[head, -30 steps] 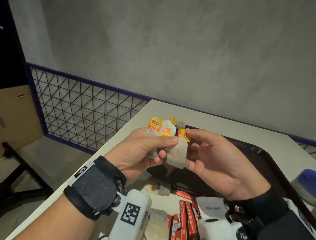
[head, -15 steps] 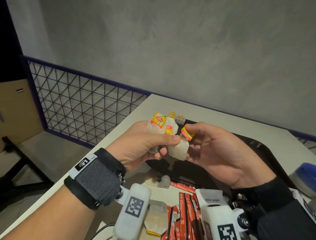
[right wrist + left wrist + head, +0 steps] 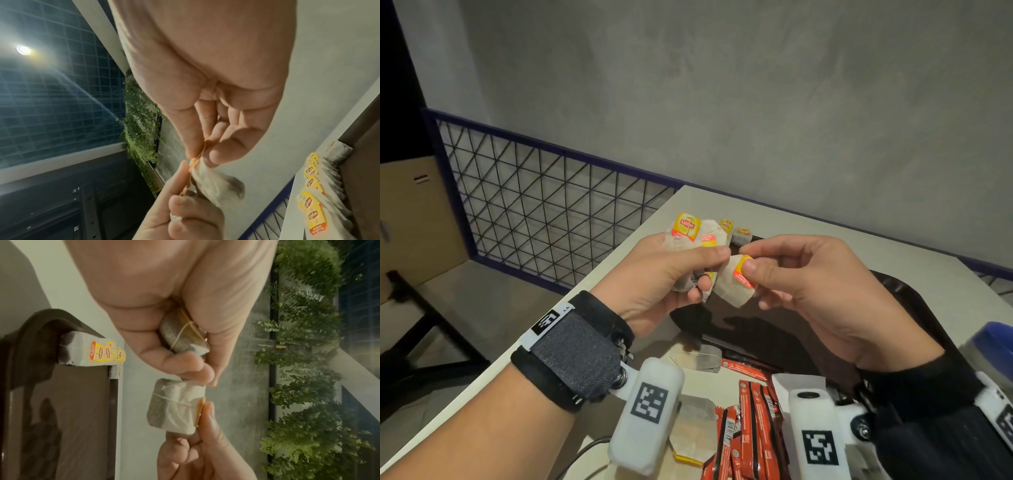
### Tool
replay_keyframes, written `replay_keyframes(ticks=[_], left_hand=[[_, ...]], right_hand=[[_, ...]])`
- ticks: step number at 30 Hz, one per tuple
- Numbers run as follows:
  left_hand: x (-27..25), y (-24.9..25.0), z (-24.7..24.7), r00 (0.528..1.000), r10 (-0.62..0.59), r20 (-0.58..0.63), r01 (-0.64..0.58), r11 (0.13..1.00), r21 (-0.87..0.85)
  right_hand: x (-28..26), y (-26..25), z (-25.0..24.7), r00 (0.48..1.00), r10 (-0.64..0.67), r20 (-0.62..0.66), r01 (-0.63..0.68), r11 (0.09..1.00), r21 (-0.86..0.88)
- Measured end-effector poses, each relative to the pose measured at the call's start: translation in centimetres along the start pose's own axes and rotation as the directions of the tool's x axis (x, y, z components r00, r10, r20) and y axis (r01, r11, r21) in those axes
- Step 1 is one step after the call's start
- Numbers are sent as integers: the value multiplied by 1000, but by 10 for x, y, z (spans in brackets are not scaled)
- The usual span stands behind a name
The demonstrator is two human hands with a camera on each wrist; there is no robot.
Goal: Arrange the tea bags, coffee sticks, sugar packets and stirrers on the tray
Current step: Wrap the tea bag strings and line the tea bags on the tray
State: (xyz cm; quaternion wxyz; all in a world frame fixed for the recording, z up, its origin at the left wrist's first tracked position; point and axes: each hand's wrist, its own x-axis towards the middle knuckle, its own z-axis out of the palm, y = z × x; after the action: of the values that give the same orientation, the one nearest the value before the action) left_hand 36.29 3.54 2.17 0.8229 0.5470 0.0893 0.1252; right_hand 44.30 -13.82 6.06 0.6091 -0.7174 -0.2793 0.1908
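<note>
The person holds both hands up over the near left corner of the dark tray point(image 3: 914, 298), which lies on the pale desk point(image 3: 808, 226). The left hand point(image 3: 664, 274) has its grip closed round a bunch of tea bags point(image 3: 698, 233); their yellow tags stick out above the thumb. The right hand point(image 3: 815, 287) pinches one tea bag point(image 3: 736, 284) by its tag, between thumb and forefinger, and this bag hangs just beside the bunch, touching the left fingertips. In the left wrist view the single bag point(image 3: 174, 407) shows a thin string across its paper. At the far left corner of the tray a few more tea bags point(image 3: 736, 231) lie in a row, their tags reaching over the rim toward the desk. Below the hands, on the desk near the tray's front edge, lie red coffee sticks point(image 3: 753, 431), two loose tea bags point(image 3: 695, 428) and a white sugar packet point(image 3: 798, 382), partly hidden by the wrist cameras.
</note>
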Motion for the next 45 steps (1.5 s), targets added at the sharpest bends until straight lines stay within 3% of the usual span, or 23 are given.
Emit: replay_keyframes(ticks=[4,7,11,16,20,28,37,45], left_hand=[[-1,0,1,1000,14,-15,-14,1000,15],[-1,1,3,994,57,-93,-57,998,7],[2,2,1,979,132,-158,-130,991,22],[-1,-1,2,982,183,-39,-176,976,131],[-3,-3,4,971,235,36,-237,947,218],[-3,-4,5,958,278,67,-285,917,278],[0,-5,2,991,134,26,-136,972,192],[1,-7,1,996,76,56,-84,985,153]], right_hand=[[1,0,-2,1000,13,18,-13,1000,-8],[2,1,-4,1000,16,16,-16,1000,-11],[4,2,-4,999,34,-32,-30,994,102],[5,2,0,997,72,-36,-58,949,311],[3,2,5,998,66,-8,-59,933,354],[3,4,5,996,-14,-88,37,963,267],[2,3,7,979,-146,-145,160,983,88],[2,5,6,949,-269,-165,262,963,-64]])
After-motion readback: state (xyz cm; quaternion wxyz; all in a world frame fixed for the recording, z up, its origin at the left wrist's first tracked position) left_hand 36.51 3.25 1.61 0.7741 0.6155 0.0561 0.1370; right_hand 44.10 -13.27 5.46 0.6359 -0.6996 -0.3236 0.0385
